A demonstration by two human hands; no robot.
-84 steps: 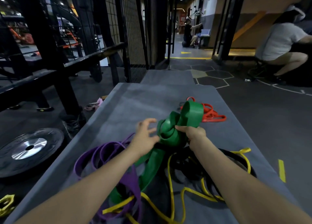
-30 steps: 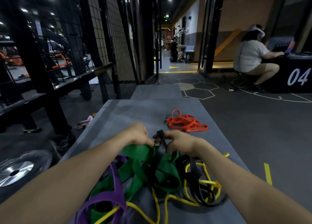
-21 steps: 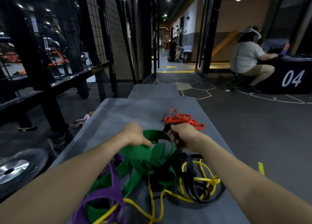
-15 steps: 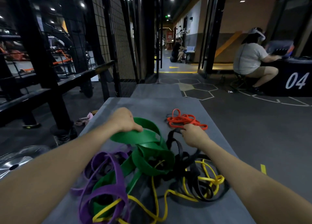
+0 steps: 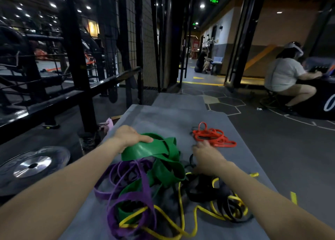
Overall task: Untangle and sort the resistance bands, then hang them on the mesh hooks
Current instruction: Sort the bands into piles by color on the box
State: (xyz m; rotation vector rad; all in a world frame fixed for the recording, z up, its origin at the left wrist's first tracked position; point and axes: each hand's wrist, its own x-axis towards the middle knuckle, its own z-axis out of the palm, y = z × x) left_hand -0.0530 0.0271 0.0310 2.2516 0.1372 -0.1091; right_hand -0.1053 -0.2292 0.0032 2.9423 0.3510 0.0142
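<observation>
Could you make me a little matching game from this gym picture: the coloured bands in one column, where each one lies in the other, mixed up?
Things:
1. green band
2. red bands
3. purple band
4. weight plate

Places:
A. on the floor, left of the mat
B. gripped by the left hand
C. in a separate heap just beyond the right hand
D. looped in the near-left part of the tangle

Pairs: 1-B, 2-C, 3-D, 4-A
</observation>
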